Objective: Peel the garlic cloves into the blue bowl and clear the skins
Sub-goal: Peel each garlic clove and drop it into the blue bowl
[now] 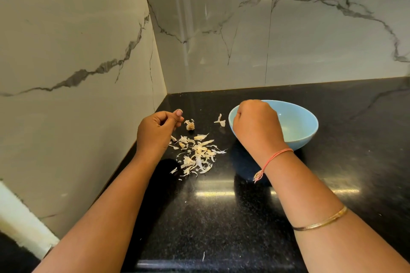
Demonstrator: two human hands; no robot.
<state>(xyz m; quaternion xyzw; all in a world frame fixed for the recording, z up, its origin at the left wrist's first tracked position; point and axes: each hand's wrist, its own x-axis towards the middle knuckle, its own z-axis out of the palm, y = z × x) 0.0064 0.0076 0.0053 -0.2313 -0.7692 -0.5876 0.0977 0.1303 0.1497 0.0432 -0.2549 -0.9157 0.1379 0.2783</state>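
Skins [196,155] beside L hand [155,131], fingers curled, prob. empty; R hand [255,123] fisted over blue bowl [307,136], contents can't tell.

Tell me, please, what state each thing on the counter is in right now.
blue bowl: upright, visible inside bare.
garlic skins: loose pile on counter.
garlic root stub: lying beside pile.
left hand: fingers curled, contents unseen.
right hand: curled over bowl rim, contents unseen.
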